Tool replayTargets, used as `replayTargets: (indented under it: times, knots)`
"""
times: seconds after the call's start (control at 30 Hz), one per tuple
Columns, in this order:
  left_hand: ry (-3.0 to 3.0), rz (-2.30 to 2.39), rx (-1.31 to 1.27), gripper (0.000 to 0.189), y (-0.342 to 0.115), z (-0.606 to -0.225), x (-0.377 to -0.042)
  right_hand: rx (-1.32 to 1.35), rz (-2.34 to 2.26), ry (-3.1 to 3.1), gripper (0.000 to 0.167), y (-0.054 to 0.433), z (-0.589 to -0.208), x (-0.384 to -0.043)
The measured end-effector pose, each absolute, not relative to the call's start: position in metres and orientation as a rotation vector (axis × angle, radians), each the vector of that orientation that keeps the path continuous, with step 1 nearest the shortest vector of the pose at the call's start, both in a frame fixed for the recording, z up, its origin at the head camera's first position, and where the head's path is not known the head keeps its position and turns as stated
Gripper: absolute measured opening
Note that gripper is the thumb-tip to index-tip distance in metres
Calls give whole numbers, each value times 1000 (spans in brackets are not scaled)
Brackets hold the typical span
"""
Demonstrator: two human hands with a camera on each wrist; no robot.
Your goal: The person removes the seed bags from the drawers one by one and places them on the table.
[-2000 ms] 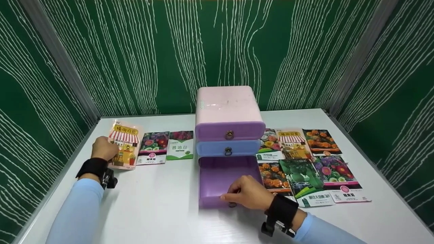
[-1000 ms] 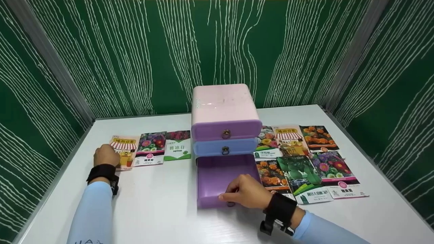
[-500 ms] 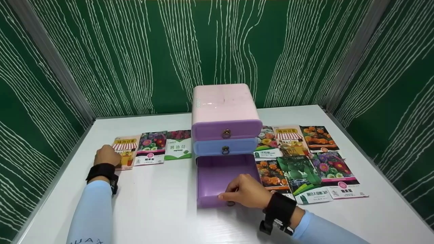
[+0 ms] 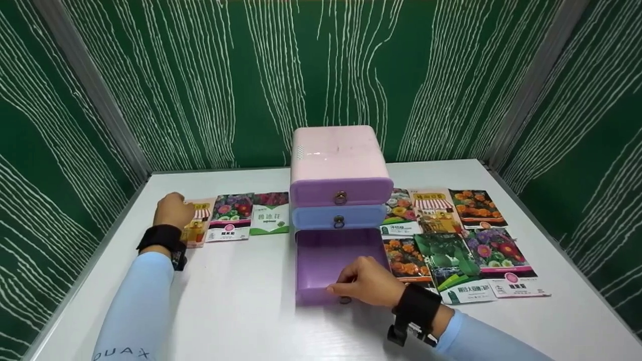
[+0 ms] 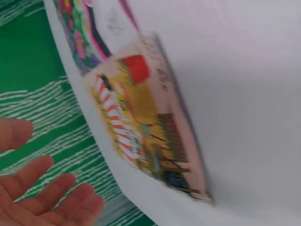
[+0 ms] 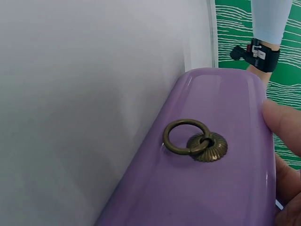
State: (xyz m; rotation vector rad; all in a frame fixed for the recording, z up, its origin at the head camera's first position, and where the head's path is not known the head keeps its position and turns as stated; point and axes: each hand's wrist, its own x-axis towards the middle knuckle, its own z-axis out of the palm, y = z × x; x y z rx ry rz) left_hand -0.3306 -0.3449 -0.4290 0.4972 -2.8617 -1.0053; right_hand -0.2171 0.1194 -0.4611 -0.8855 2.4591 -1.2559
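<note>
In the left wrist view, my left hand (image 5: 51,193) hovers with loose, parted fingers beside a pink-and-yellow seed packet (image 5: 136,108) with a striped awning print; a gap shows between them. From the head view, this left hand (image 4: 173,210) covers part of the packet (image 4: 197,233), which lies flat at the left end of a row. My right hand (image 4: 368,283) pinches the top edge of the pulled-out purple bottom drawer (image 4: 310,297). The right wrist view shows the thumb at the edge of the drawer front (image 6: 221,99), with its brass ring pull (image 6: 186,136) hanging free.
Beside that packet lie a flower seed packet (image 4: 229,215) and a green-and-white one (image 4: 271,216). The pink cabinet (image 4: 336,150) has its purple top drawer (image 4: 316,193) and blue middle drawer (image 4: 313,217) pushed in. Several more seed packets (image 4: 451,265) lie to its right.
My left hand has laid the tilted awning packet flat at the row's left end, let go and lifted off it. The right hand stays on the drawer edge.
</note>
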Motion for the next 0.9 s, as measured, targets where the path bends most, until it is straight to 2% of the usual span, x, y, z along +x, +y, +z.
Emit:
replayTargets:
  times: [0.47,0.9]
  knots:
    - [-2843,-1078,152,62,-290,-378,-335,-815,-1297,2566,17,129,-441,-217]
    - [-2841,-1306,-36,74,-210,-349,-333,-908,-1142,2813,19,132,-425,-188]
